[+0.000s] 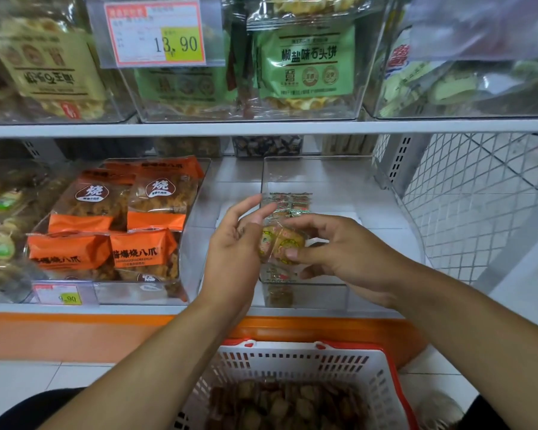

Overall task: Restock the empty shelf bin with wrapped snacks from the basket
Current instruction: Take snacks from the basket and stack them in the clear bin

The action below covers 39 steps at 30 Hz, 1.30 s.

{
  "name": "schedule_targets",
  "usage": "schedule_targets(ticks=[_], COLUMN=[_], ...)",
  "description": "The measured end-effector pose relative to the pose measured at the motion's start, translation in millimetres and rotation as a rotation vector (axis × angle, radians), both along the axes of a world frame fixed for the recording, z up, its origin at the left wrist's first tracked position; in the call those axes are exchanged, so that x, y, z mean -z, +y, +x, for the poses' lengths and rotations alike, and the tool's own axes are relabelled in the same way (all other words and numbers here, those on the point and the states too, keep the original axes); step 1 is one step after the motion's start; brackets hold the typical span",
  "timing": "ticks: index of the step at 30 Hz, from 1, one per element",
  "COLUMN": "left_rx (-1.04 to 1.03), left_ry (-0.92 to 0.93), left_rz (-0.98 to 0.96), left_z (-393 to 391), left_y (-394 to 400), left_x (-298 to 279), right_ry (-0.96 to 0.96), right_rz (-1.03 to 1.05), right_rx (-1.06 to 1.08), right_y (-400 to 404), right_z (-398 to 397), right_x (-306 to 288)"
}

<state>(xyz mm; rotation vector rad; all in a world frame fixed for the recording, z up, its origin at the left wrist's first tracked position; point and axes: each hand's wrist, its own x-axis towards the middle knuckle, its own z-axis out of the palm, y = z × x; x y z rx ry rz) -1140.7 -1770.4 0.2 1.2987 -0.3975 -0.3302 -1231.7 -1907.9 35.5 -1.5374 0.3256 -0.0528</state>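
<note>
Both hands meet over the front of a clear shelf bin [320,169] on the lower shelf [168,308]. The right hand [339,252] pinches a small clear-wrapped snack [288,242] with a yellow and red label, thumb underneath and fingers curled over its top. The left hand [233,243] is beside it with palm turned toward the snack and fingers mostly straight and spread apart; it seems to touch the wrapper's left edge, though the contact is hard to make out. A few more wrapped snacks [289,203] already lie on the floor of the bin, behind the hands, and the rest of the bin is bare. Just left of it stands another clear bin filled with orange packets [118,225], a yellow price tag [69,297] on its front. Below, near the person's lap, a white basket [308,364] with a red rim holds a heap of brown wrapped snacks [280,405]. The upper shelf carries bins of green and cream packets.
</note>
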Motion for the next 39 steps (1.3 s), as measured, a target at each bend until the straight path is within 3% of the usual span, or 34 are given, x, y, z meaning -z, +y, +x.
schedule_targets(ticks=[6, 9, 11, 13, 15, 17, 19, 25, 34, 39], left_rx=[0.073, 0.067, 0.058, 0.076, 0.129, 0.216, 0.313, 0.464, 0.457, 0.483], left_ry=[-0.016, -0.073, -0.079, -0.155, -0.35, -0.524, -0.625, -0.799, -0.848, -0.834], left_rz=[-0.124, -0.051, 0.019, 0.132, 0.338, 0.567, 0.731, 1.042, 1.162, 1.15], left_z=[-2, -5, -6, -9, -14, -22, -27, -27, -22, -23], left_y=[1, -2, -6, -9, -11, -13, -15, -19, -19, -19], left_x=[3, 3, 5, 9, 16, 21, 27, 39, 39, 39], right_ry=[0.055, 0.083, 0.059, 0.023, 0.04, 0.139, 0.245, 0.287, 0.336, 0.26], right_rz=[0.15, 0.346, 0.345, 0.205, -0.149, -0.49, -0.617, -0.778, -0.609, -0.722], right_rx=[0.052, -0.015, -0.025, 0.029, 0.134, 0.212, 0.237, 0.236, 0.316, 0.295], right_y=[15, 15, 1, -19, -42, -60, -69, -73, -84, -82], right_z=[1, 5, 12, 21, 29, 40, 52, 91, 112, 116], right_x=[9, 12, 13, 14, 21, 36, 53, 94, 100, 98])
